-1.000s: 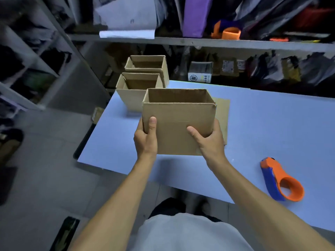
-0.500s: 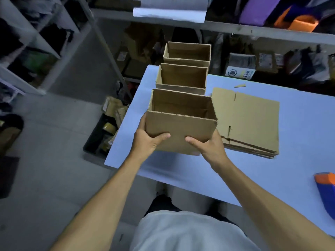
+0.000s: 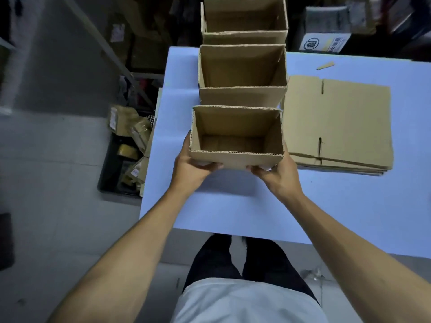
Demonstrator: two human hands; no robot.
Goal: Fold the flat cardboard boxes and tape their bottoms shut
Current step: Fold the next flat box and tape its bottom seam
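Our left hand (image 3: 190, 170) clasps the near left corner of the open box (image 3: 236, 136), thumb along its front wall and fingers tucked under, so the taped bottom stays down. The box sits between our hands, mouth up, just behind two finished boxes (image 3: 242, 68) beyond our fingers; we judge it is being set in line with them. Our right hand (image 3: 278, 174) clasps the near right corner likewise. Just beyond and right of that hand lies the stack of flat boxes (image 3: 338, 122), within reach for the next fold.

Tan boxes (image 3: 236, 157); pale blue table (image 3: 349, 206)
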